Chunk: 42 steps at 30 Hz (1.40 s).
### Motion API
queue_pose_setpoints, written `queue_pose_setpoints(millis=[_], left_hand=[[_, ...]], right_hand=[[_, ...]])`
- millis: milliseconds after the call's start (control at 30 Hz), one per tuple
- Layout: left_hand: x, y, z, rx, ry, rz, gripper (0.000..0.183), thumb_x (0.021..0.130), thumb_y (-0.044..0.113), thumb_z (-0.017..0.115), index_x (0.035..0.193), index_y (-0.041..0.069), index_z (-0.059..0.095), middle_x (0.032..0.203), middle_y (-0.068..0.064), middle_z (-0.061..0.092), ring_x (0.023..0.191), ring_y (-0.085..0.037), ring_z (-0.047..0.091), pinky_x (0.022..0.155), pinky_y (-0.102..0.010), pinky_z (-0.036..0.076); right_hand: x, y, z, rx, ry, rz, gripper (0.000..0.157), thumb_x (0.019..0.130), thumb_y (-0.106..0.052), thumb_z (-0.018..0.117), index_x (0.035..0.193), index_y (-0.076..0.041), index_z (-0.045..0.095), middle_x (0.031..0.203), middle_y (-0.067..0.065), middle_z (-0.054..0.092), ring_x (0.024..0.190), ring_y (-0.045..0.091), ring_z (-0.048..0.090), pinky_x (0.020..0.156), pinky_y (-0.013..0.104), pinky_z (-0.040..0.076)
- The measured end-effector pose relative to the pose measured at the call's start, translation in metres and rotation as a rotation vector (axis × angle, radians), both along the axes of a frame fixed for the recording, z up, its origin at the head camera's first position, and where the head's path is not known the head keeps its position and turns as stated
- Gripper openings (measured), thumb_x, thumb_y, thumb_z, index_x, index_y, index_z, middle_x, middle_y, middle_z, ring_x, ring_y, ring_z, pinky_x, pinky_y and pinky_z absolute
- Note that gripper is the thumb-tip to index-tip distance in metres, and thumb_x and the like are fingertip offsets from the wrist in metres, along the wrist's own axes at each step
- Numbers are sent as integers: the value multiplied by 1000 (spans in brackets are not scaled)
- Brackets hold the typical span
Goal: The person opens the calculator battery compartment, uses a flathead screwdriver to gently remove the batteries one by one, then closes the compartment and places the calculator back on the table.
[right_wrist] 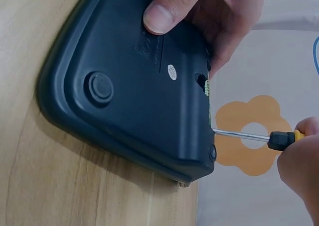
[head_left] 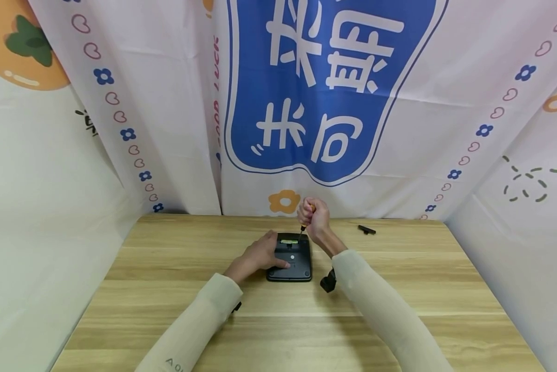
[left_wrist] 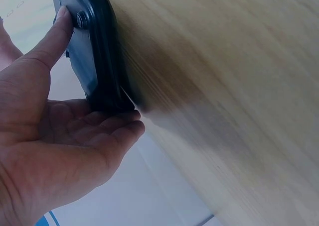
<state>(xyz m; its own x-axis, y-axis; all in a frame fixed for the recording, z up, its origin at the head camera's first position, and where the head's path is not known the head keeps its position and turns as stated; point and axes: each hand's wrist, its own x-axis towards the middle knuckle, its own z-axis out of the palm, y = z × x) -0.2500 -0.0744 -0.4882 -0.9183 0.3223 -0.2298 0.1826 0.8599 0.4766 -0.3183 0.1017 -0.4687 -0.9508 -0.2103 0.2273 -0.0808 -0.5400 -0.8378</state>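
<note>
The left hand (head_left: 259, 251) grips one side of the black plastic device (head_left: 299, 264), probably light, rigid and slightly slippery, best braced by its rounded edges. Just beyond, the right hand (head_left: 315, 217) clenches a screwdriver (right_wrist: 256, 137), metal shaft beside the battery (head_left: 289, 242); farther right, a small cover (head_left: 366, 229) lies on the wood-grain table (head_left: 166, 258).

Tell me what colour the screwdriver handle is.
What shows of the screwdriver handle is black and yellow, best seen in the right wrist view.

Black device (right_wrist: 142, 99); yellow-black screwdriver handle (right_wrist: 283, 141); tan wood-grain table (head_left: 278, 325); orange printed flower (head_left: 284, 201).
</note>
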Motion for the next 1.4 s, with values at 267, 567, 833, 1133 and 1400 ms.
queue_pose_setpoints(millis=[267,567,833,1133,1400], left_hand=[[0,1,0,-2,13,-6,104,89,46,87,162,-4,33,169,-20,35,145,-38,50,114,-52,47],[0,2,1,-1,6,-3,104,89,46,87,163,-3,32,169,-19,34,144,-38,50,113,-52,48],[-1,2,1,-4,1,-3,106,89,47,87,163,-3,31,171,-19,32,146,-38,48,115,-52,47],[0,1,2,0,-16,2,107,89,46,86,163,-5,30,171,-21,29,150,-38,44,118,-52,43],[1,1,3,3,-23,4,107,89,45,86,163,-5,30,172,-20,29,150,-38,44,118,-52,43]], right_hand=[[-1,2,-2,-9,-12,-15,45,99,-7,28,57,-23,31,49,-12,27,42,5,20,47,28,7],[0,5,-2,-46,3,-11,46,101,-6,26,58,-21,29,51,-8,21,41,5,19,47,30,6],[1,7,-2,-80,-22,-27,46,102,-8,26,58,-21,29,50,-9,23,43,7,16,48,30,5],[1,17,-5,-216,-100,-84,46,103,-9,26,59,-19,26,54,-7,19,44,7,16,51,28,6],[2,23,-8,-236,-120,-87,46,104,-11,24,59,-18,25,53,-7,19,44,7,16,52,28,6]])
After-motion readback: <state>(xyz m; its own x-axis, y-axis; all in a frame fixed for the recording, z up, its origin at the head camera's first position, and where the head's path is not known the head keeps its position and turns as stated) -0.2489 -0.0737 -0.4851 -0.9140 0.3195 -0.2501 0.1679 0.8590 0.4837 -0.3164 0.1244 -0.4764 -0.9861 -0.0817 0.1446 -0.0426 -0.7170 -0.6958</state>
